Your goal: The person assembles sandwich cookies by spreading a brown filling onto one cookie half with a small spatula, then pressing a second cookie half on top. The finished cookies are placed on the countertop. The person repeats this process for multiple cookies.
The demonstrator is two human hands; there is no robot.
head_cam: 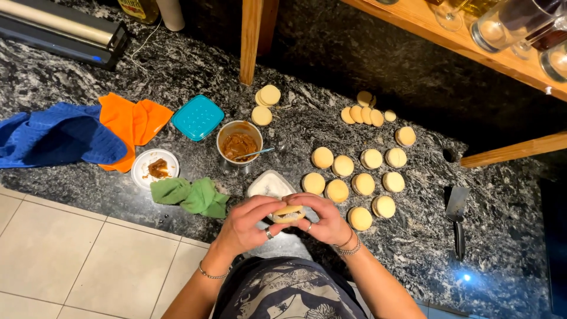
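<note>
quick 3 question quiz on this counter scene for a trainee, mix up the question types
1. True or false: both hands hold one filled sandwich cookie.
2. What lies in the tub of brown filling? A) a fork B) a spoon C) a whisk
3. What colour is the cloth lying nearest the left hand?

Key
1. True: the left hand and right hand pinch it together.
2. B, a spoon.
3. Green.

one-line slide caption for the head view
Both hands, left hand and right hand, hold a filled sandwich cookie over a dark granite counter.
</note>
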